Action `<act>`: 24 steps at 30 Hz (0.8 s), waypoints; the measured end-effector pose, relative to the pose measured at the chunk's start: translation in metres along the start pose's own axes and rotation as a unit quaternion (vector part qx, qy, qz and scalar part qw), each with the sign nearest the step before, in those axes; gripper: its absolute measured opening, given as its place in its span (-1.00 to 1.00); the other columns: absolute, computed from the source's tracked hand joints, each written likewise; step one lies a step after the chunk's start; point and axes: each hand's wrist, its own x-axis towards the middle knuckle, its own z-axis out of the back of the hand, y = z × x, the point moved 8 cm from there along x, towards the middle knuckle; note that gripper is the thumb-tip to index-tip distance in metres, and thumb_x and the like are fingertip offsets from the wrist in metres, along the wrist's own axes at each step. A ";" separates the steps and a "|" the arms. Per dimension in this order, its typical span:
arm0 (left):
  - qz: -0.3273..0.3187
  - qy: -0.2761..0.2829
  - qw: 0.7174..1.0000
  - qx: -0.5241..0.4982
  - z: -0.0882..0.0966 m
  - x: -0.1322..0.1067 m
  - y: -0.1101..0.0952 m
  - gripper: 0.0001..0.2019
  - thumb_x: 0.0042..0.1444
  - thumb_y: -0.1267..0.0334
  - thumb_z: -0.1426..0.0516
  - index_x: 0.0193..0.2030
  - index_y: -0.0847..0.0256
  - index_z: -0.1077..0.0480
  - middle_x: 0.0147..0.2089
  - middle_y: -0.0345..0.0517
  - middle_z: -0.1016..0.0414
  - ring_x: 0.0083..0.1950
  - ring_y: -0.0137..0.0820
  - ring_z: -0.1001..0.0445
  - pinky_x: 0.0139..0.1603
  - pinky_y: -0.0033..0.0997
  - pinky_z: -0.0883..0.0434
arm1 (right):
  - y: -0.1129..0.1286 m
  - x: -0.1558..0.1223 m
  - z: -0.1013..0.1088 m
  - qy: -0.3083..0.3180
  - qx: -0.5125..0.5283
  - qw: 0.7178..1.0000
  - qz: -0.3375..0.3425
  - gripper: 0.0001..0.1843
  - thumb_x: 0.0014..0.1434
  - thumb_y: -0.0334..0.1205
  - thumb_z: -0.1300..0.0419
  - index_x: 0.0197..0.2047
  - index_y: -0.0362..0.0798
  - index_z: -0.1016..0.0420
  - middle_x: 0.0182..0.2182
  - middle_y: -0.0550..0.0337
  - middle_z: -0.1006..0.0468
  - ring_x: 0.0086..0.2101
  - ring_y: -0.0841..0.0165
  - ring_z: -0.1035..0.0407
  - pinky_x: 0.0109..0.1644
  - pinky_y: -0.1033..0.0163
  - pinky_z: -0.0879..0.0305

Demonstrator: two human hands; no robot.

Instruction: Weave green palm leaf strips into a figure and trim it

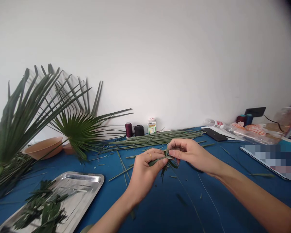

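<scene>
Both hands meet above the blue table, around a small looped piece of green palm leaf strip (173, 162). My left hand (146, 168), with a ring on one finger, pinches the strip between thumb and fingers. From the other side my right hand (188, 153) grips the looped part with thumb and index finger. Leaf ends hang below the fingers, and the exact fold is partly hidden by them. Two thin pale threads (210, 195) run down from near the hands toward the front edge.
A metal tray (89, 181) with leaf pieces lies front left. Behind it are a tan basin (47, 147) and palm fans (80, 126). Cut leaf strips (155, 137), a maroon thread spool (128, 130) and a black spool (139, 130) line the wall. A black phone (215, 134) lies right.
</scene>
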 end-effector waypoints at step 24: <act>0.042 -0.179 0.980 -0.070 0.017 -0.014 0.009 -0.93 -0.02 0.31 -0.16 -0.44 0.20 -0.48 -0.29 -0.17 -0.43 -0.24 -0.41 -0.38 -0.23 -0.49 -0.34 | 0.030 -0.019 -0.006 -0.198 -0.245 0.940 0.134 -0.87 0.14 -0.27 -0.06 -0.29 -0.04 -0.44 -0.35 0.15 -0.47 -0.29 0.29 -0.29 -0.18 0.17 -0.17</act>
